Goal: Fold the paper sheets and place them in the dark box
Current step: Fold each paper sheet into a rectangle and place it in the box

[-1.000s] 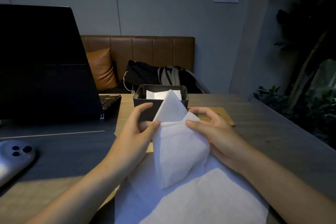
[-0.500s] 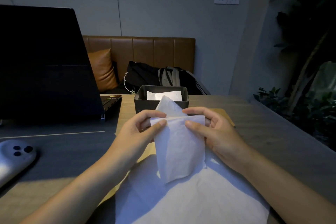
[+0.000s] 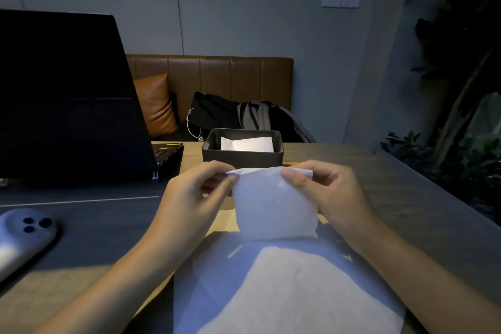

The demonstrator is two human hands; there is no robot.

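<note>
A folded white paper sheet [image 3: 273, 209] hangs in the air over the table, held by its top edge. My left hand [image 3: 198, 192] pinches its top left corner, and my right hand [image 3: 325, 192] pinches its top right corner. Beneath it, more flat white sheets [image 3: 287, 293] lie spread on the table near me. The dark box [image 3: 242, 156] stands just behind my hands, with folded white paper [image 3: 246, 144] inside it.
An open dark laptop [image 3: 67, 95] stands at the left. A grey rounded device [image 3: 21, 236] lies at the near left. Bags [image 3: 244, 116] sit on a brown leather bench [image 3: 211, 76] behind the table. Plants [image 3: 461, 144] fill the right side.
The pointed upper flap of the sheet has been folded down, leaving a flat top edge. Both hands have moved apart to the sheet's top corners, and the sheet now hangs as a compact rectangle.
</note>
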